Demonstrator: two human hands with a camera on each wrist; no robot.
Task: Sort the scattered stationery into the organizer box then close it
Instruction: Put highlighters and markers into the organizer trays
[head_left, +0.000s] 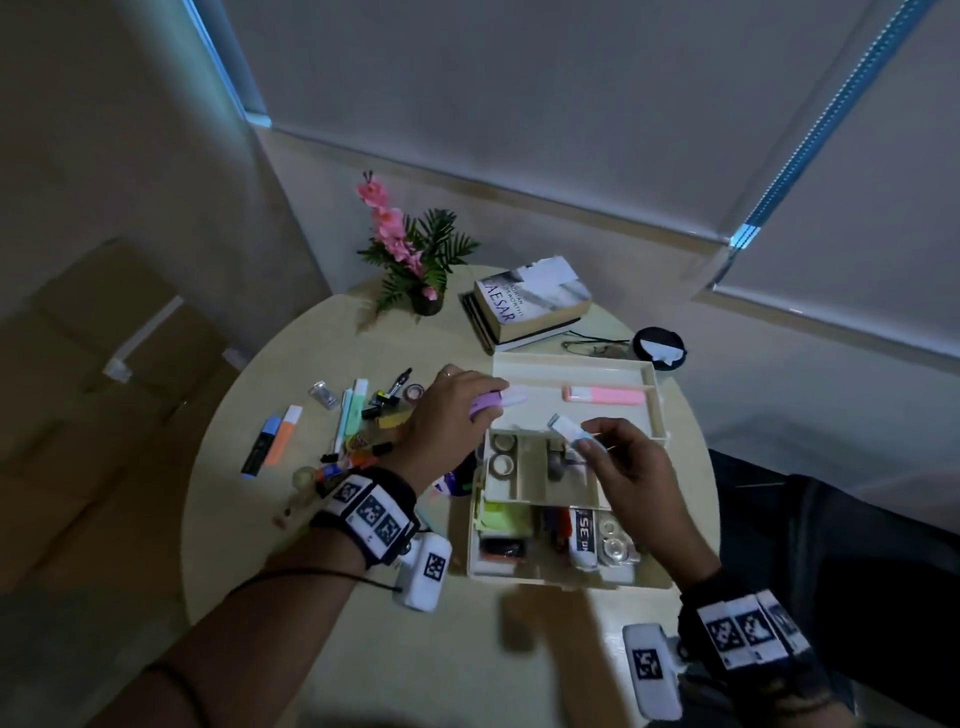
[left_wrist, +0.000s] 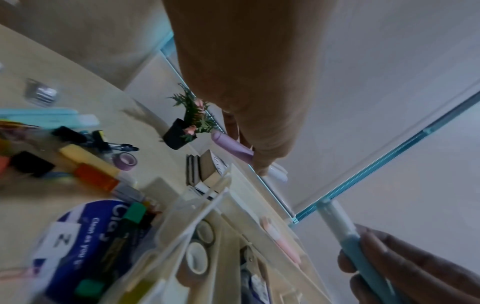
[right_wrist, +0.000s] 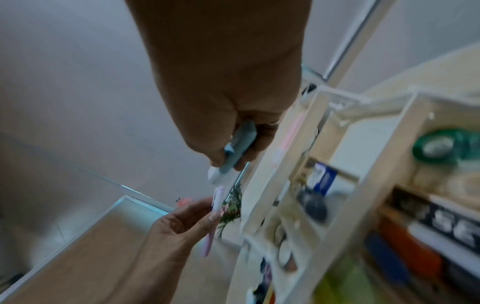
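A cream organizer box (head_left: 660, 410) stands open on the round table (head_left: 519, 649), tiered trays fanned out. My left hand (head_left: 447, 410) grips a purple highlighter (head_left: 496, 402) with a white cap, held at the left end of the top tray; the same purple highlighter (left_wrist: 232, 147) shows in the left wrist view. My right hand (head_left: 623, 462) holds a blue highlighter (head_left: 569, 434) with a white cap above the middle tray, also seen as the blue highlighter (right_wrist: 240, 144). A pink highlighter (head_left: 605, 395) lies in the top tray. Scattered stationery (head_left: 358, 421) lies left of the box.
Books (head_left: 530, 306) and a potted artificial flower (head_left: 410, 254) stand at the table's far side. A black round object (head_left: 660, 348) sits behind the box. Tape rolls (head_left: 503, 454) fill a middle compartment. A blue and an orange highlighter (head_left: 272, 439) lie far left.
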